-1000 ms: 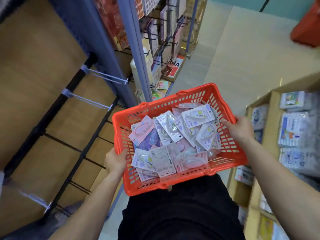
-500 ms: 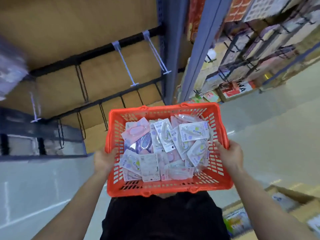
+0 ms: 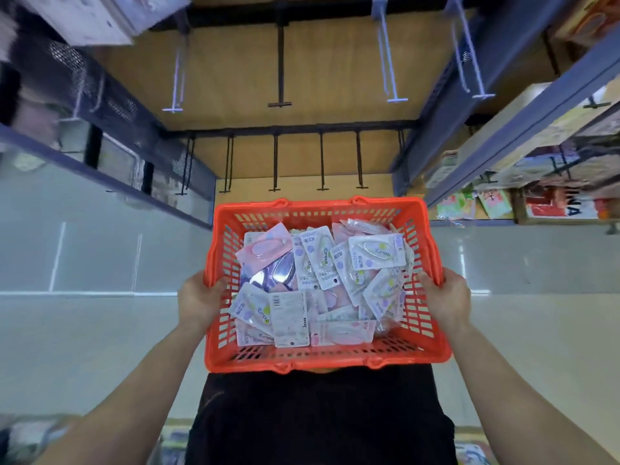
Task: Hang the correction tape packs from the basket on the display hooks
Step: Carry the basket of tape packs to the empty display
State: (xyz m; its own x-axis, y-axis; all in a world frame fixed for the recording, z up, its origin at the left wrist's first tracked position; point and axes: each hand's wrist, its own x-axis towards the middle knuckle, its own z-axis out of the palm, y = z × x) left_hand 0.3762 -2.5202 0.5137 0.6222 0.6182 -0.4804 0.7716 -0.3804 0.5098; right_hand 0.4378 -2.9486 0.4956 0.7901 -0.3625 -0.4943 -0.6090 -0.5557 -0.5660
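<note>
Left grip and right grip each clutch a basket side; bare hooks at twelve o'clock point toward the packs.

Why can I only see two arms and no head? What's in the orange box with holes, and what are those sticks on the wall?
There is no robot here, just a person. The camera sits on their head and looks down, so you only see their arms and black shirt. The left hand and the right hand each grip one side of an orange basket, carried above the floor. Inside lies a loose pile of correction tape packs. The sticks are bare display hooks on the brown board ahead. The packs are meant to hang on them.
</note>
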